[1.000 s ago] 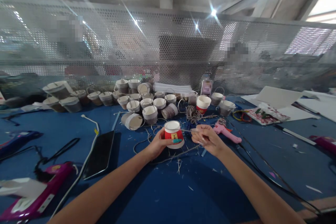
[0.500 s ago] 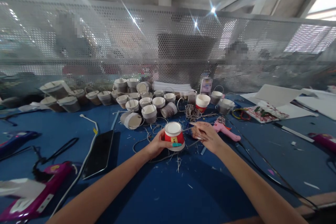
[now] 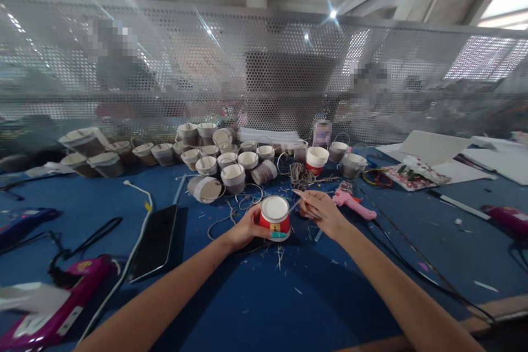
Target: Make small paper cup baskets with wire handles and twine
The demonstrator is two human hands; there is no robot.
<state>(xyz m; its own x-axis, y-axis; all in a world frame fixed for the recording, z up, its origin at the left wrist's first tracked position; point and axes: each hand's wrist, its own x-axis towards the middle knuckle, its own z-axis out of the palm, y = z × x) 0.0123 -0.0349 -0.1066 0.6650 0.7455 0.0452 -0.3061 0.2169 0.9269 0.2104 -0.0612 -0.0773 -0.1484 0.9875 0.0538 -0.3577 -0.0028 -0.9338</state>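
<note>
A small red paper cup with a white base and a yellow buckle shape is upside down, its base tilted toward me. My left hand grips it from the left, thumb across the front. To its right, my right hand pinches a thin grey cord that runs to the cup's side. A pink glue gun lies just right of my right hand. Behind the hands are a tangle of grey cord and a stack of red and white cups.
Several grey-wrapped cups with looped handles crowd the back of the blue table. A black phone and a white cable lie left. A purple tool is at the near left. A perforated metal screen stands behind.
The cup has tilted so more of its white base faces me, and it has shifted slightly right and down. My right hand has moved slightly left, closer to the cup.
</note>
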